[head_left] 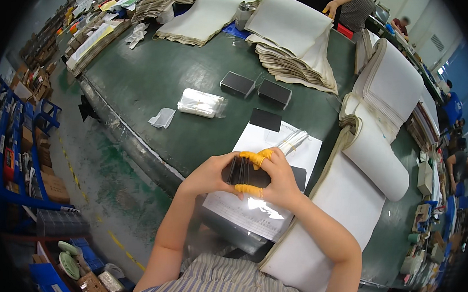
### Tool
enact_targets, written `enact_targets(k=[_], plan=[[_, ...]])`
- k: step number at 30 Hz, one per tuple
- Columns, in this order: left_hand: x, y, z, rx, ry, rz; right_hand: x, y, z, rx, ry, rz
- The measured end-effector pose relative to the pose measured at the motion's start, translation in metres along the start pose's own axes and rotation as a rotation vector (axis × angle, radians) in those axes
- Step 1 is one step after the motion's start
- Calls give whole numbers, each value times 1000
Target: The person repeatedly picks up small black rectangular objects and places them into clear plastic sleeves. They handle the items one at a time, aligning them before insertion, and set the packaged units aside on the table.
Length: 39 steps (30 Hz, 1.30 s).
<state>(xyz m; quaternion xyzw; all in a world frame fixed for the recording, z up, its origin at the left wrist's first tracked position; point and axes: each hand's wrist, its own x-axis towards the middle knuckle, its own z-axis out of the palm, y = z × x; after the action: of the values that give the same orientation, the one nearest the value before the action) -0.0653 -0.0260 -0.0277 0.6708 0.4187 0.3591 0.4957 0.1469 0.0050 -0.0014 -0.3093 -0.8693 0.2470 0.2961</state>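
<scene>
A stack of thin dark cards [256,176] is held on edge between both my hands, a few cards on its left side standing slightly apart. My left hand [209,175] grips the stack's left end, with thumb and fingers curved round it. My right hand [281,178], wearing yellow finger cots, closes on the right end. Beneath them, printed white sheets [235,206] lie on the green table. Another dark card [299,177] shows beside my right hand. Just beyond are a banded bundle of clear plastic strips [292,142] and a flat dark card [265,119].
Two dark card stacks [238,84] and a clear plastic bag pack [200,103] lie farther off, with a loose clear bag [162,118] to the left. Large paper piles [289,26] line the back, and more [373,146] the right. Another person's hand [331,8] shows at the far edge.
</scene>
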Motion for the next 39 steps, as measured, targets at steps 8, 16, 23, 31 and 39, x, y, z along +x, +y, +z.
enact_targets(k=[8, 16, 23, 31, 39], plan=[[-3, -3, -1, -55, 90, -17, -1, 4, 0, 22, -7, -1], [-2, -3, -7, -42, 2, -37, -2, 4, 0, 12, -2, -5], [5, -10, 9, 145, -5, 7, -2, -4, 4, 140, 40, 4], [13, -14, 30, 230, 115, 237, -4, 3, 14, 151, 68, -19], [14, 2, 45, 412, 186, 72, -5, 21, 20, 331, 196, 28]])
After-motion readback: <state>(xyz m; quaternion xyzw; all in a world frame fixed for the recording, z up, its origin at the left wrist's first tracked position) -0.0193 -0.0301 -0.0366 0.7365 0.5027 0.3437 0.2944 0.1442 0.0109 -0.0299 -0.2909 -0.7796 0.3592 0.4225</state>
